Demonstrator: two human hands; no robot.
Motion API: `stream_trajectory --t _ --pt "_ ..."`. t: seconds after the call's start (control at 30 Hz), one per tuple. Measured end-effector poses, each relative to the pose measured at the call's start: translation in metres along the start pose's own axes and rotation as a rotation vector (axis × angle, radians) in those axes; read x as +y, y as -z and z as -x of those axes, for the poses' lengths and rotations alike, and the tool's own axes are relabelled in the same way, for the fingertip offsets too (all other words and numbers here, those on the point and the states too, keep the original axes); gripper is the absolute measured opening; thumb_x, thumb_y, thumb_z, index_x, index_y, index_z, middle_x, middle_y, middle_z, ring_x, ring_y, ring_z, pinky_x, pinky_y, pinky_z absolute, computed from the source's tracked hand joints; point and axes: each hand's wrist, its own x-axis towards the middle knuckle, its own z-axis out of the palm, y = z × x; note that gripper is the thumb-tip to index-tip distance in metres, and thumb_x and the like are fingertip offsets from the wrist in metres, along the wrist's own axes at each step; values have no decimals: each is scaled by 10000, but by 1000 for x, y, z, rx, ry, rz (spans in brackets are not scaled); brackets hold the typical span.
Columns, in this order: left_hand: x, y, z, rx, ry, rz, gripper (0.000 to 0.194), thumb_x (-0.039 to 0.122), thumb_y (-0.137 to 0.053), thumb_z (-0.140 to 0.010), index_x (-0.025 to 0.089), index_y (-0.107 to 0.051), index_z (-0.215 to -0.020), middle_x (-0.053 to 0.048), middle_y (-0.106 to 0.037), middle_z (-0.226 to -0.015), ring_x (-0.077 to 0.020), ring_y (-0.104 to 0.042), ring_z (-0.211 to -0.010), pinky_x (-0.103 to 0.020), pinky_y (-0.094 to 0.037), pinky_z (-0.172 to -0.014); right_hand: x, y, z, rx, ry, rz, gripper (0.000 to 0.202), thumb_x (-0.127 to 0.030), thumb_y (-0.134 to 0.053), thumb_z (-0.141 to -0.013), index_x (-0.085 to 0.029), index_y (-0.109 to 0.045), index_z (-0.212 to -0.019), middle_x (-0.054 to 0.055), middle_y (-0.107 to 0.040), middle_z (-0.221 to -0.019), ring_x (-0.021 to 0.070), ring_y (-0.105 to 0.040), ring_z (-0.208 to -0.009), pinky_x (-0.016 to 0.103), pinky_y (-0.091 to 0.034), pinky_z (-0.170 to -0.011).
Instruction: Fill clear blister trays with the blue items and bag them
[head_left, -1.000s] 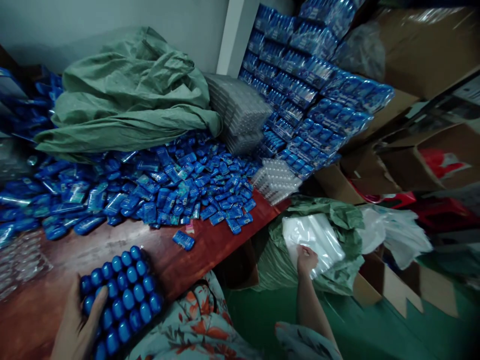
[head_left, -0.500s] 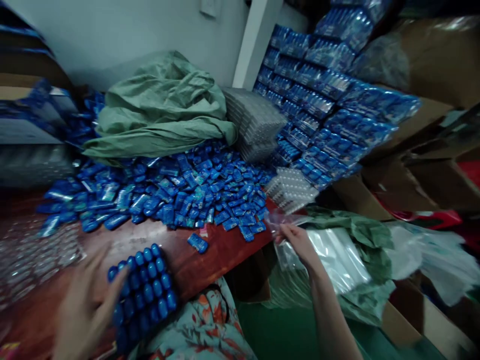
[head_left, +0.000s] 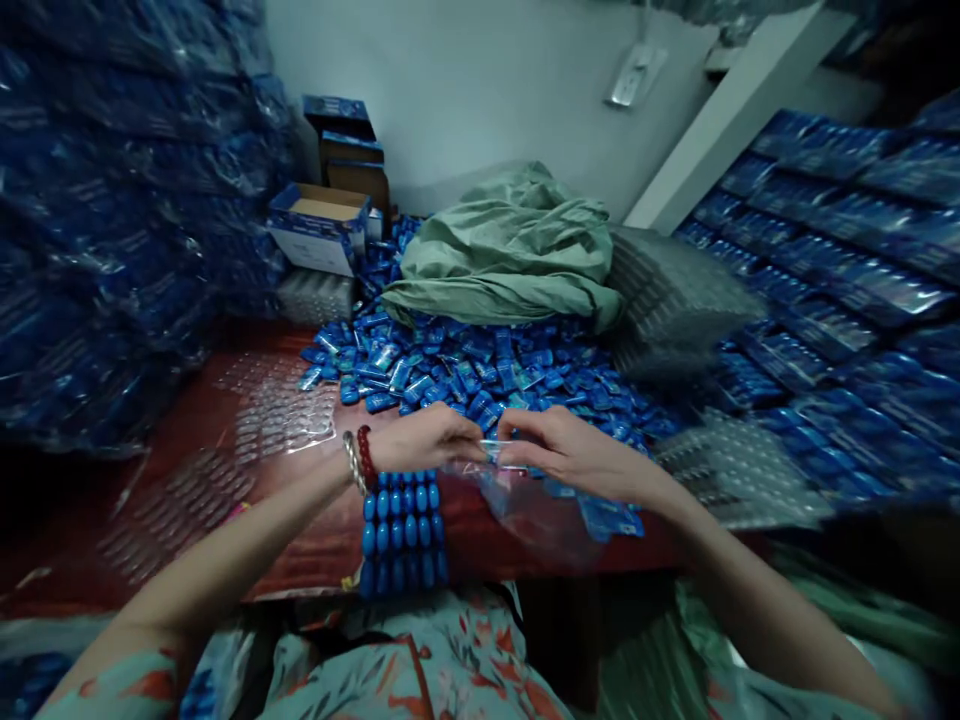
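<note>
Both hands meet over the middle of the red table [head_left: 315,545]. My left hand [head_left: 431,438], with a red bracelet and a silver one at its wrist, pinches one edge of a clear plastic bag [head_left: 536,515]. Facing it, my right hand [head_left: 551,450] pinches the same edge between thumb and fingers. The bag hangs down below my right hand, and small blue packs show through it. Just below my left hand, a block of blue capsule-shaped pieces in rows [head_left: 403,535] lies at the table's front edge.
Behind the hands is a heap of small blue packs [head_left: 480,375] under a green cloth [head_left: 517,250]. Clear blister trays [head_left: 285,420] lie left; more trays [head_left: 750,470] sit right. Wrapped blue stacks [head_left: 97,220] rise at left, others [head_left: 840,250] at right.
The view has swung left. My right hand has brought the clear bag from the right side over the table. My left hand, open before, has moved to the bag and closed on its edge.
</note>
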Motion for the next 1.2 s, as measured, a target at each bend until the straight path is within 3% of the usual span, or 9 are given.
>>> stream_trajectory --t 0.13,0.23,0.47,0.67,0.77,0.9,1.0,1.1,1.2 --pt "-6 30 13 32 69 209 185 295 -522 -804 134 -580 -735 10 -600 -670 -100 -539 -640 -191 -398 -612 -4 22 -27 -58 84 24 324 -440 -514 -845 -157 -561 -694 -67 -419 -548 72 -356 -526 187 -235 -492" --pt "-9 40 15 160 120 282 219 333 -602 -728 153 -486 -684 43 -529 -599 -79 -455 -538 -187 -344 -520 -6 33 -49 -84 119 57 339 -428 -512 -840 -156 -543 -640 -63 -400 -559 66 -340 -531 182 -231 -492" --pt "-3 62 24 430 300 -214 245 266 -694 -628 151 -533 -772 72 -467 -573 -85 -414 -537 -191 -258 -495 -14 35 -75 193 -117 563 167 -335 -699 -690 -207 -620 -617 -37 -467 -510 82 -370 -475 216 -192 -510" --pt "-7 78 38 330 417 -429 159 306 -626 -734 157 -605 -681 34 -514 -540 -109 -496 -554 -201 -316 -546 -5 33 -86 53 -127 511 355 -514 -652 -718 -216 -604 -532 -22 -472 -473 102 -417 -467 222 -220 -500" --pt "-14 80 40 463 575 -689 54 196 -570 -754 183 -616 -728 -19 -570 -636 -177 -589 -676 -239 -371 -617 4 30 -92 199 -148 604 260 -428 -666 -724 -213 -622 -584 -13 -495 -502 121 -484 -528 219 -261 -523" --pt "-7 84 52 708 655 -884 148 153 -457 -818 175 -598 -856 -68 -603 -784 -221 -615 -797 -291 -411 -694 10 31 -92 546 -183 662 171 -321 -607 -764 -185 -632 -664 12 -543 -586 147 -538 -627 223 -323 -578" --pt "-2 73 71 1035 581 -910 165 214 -444 -841 157 -579 -920 -74 -587 -904 -204 -589 -856 -284 -407 -730 9 18 -82 828 -90 462 206 -334 -514 -827 -169 -628 -781 18 -582 -681 142 -537 -645 228 -351 -596" --pt "-25 37 91 1313 550 -771 212 293 -465 -839 149 -561 -960 -54 -574 -912 -164 -557 -821 -255 -395 -736 20 -31 -79 917 -89 117 254 -381 -460 -860 -175 -603 -902 2 -586 -673 123 -522 -577 220 -371 -577" --pt "-80 -19 100 1226 682 -423 241 338 -409 -862 156 -562 -821 -7 -561 -722 -126 -500 -642 -230 -374 -633 48 -106 -90 769 -220 -200 310 -414 -407 -881 -178 -584 -978 -13 -580 -611 134 -525 -528 225 -387 -555"
